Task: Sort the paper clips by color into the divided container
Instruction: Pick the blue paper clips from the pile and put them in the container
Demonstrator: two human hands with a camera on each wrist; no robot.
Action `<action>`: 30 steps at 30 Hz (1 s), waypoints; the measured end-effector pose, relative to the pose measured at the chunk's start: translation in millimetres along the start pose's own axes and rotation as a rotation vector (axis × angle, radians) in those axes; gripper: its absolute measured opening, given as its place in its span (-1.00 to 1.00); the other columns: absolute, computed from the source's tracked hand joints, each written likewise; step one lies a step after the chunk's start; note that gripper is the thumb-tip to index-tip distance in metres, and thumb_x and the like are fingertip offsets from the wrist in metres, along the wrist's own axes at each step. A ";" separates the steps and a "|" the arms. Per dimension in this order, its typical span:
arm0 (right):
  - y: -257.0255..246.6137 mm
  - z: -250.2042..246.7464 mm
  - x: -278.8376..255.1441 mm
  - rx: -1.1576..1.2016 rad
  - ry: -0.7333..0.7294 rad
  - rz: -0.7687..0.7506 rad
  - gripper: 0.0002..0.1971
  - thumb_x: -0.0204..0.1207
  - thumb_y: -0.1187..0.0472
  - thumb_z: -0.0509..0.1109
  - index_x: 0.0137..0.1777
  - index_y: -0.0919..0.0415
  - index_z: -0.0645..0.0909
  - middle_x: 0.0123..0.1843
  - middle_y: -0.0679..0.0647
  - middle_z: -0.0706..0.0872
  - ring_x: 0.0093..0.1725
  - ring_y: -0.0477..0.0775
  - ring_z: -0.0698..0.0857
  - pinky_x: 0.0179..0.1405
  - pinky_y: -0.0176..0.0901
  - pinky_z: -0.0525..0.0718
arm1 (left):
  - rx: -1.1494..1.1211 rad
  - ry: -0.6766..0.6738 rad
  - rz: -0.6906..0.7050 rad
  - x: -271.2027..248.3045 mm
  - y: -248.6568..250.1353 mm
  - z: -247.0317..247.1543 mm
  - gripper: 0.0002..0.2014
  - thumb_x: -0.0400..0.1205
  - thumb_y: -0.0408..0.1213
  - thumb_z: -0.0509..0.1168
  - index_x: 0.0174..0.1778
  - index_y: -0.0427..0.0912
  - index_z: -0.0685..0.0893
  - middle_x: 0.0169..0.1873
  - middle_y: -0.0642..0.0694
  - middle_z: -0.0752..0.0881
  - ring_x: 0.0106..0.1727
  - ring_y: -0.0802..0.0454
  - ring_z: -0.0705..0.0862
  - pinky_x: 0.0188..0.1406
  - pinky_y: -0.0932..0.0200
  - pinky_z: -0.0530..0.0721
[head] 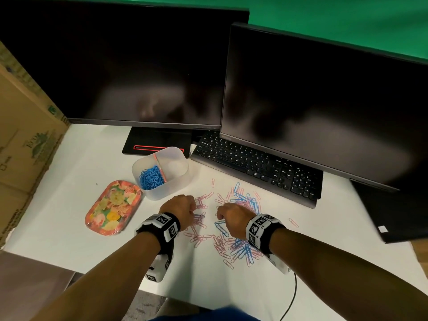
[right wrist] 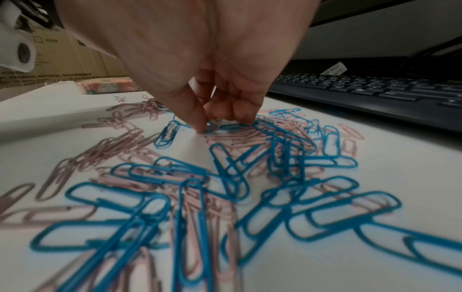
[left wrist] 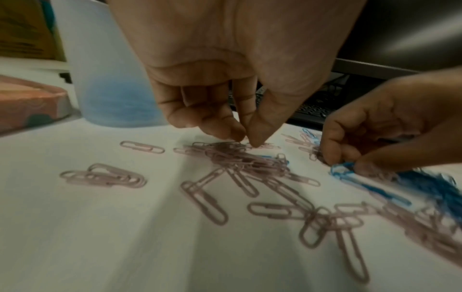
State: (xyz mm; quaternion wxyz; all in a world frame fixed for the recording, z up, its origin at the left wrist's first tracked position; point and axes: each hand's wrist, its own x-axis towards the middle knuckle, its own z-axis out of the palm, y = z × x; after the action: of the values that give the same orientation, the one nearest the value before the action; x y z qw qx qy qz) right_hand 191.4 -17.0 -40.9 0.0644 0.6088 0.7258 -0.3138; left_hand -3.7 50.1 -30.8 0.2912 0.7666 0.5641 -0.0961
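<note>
— Where are your hands?

— Both are low over the white tabletop, knuckles up, in the scatter of clips. My left hand has its fingers curled, thumb and fingertip meeting right at a small heap of pink paper clips. The tips touch the heap, but I cannot tell whether a clip is actually pinched between them.

— And the right?

— My right hand is curled too. The left wrist view shows its thumb and fingers pinching a blue paper clip at the edge of the mixed pile. From the right wrist view, the fingertips come down among blue and pink clips lying tangled over one another.

— Where is the container?

— The divided container, a frosted plastic tub, stands just beyond my left hand, in front of the monitor stand. Its left compartment holds a heap of blue clips; the right compartment looks bare from the head view. A pink strip runs along the divider.

— What else sits around it?

— A flowered tray lies left of the tub, just beside it. A black keyboard lies behind the pile, partly under the right monitor, with the left monitor next to it and a cardboard box at the far left.
</note>
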 end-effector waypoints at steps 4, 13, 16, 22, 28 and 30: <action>0.0 -2.9 -4.8 0.033 0.031 0.020 -0.72 0.50 0.36 0.22 0.18 0.14 0.55 0.18 0.10 0.59 0.17 0.19 0.60 0.18 -0.04 0.63 | 0.069 -0.038 0.067 1.7 1.9 3.8 -0.80 0.52 -0.30 0.34 0.00 0.06 0.71 0.09 0.01 0.69 0.08 -0.02 0.66 0.06 0.14 0.66; 13.7 -12.9 -16.6 0.327 0.150 0.157 -0.83 0.55 0.24 0.21 0.05 0.03 0.57 -0.13 -0.01 0.62 -0.10 0.13 0.67 -0.01 -0.05 0.72 | 0.096 -0.053 0.110 0.0 3.6 3.6 -0.95 0.52 -0.16 0.38 -0.14 -0.01 0.68 -0.02 -0.03 0.70 0.01 -0.05 0.67 0.00 0.13 0.65; 16.8 -12.1 -18.5 0.434 0.139 0.141 -0.65 0.55 0.31 0.22 0.28 -0.02 0.53 -0.27 -0.08 0.59 -0.20 0.05 0.66 -0.04 -0.11 0.70 | -0.020 0.001 0.087 -0.8 2.8 2.4 -0.92 0.49 -0.19 0.41 -0.28 0.02 0.64 -0.14 0.00 0.72 -0.07 -0.02 0.67 -0.09 0.20 0.64; 12.8 -12.5 -21.8 0.817 0.077 0.260 -0.72 0.52 0.48 0.16 -0.12 0.07 0.56 -0.35 0.07 0.60 -0.46 0.04 0.66 -0.49 -0.18 0.58 | -0.341 -0.039 0.078 -7.9 12.4 -5.2 -0.78 0.44 -0.33 0.50 -0.12 0.08 0.69 -0.32 0.01 0.77 -0.30 0.09 0.69 -0.28 0.34 0.62; 16.1 -10.2 -24.0 0.992 0.070 0.357 -0.66 0.51 0.54 0.00 -0.30 0.22 0.52 -0.41 0.16 0.55 -0.51 0.06 0.48 -0.55 -0.25 0.37 | -0.665 -0.112 0.035 -9.4 21.1 -0.9 -0.79 0.54 -0.54 0.35 -0.21 -0.10 0.70 -0.27 -0.17 0.79 -0.28 0.01 0.75 -0.07 0.11 0.76; 21.9 -6.5 -24.8 0.883 0.094 0.326 -0.66 0.52 0.47 0.07 -0.34 0.17 0.58 -0.36 0.10 0.58 -0.37 0.06 0.51 -0.38 -0.16 0.45 | -0.760 -0.156 0.008 -12.9 27.2 0.4 -0.80 0.56 -0.59 0.28 -0.17 -0.20 0.66 -0.25 -0.24 0.78 -0.29 -0.04 0.77 -0.16 0.09 0.76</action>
State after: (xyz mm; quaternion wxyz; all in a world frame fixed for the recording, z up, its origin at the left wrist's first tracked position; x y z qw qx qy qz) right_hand 219.8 -33.1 -32.3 -0.1852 0.6974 0.4199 -0.5505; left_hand 16.9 34.2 -15.8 0.5970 0.5966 0.5326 0.0631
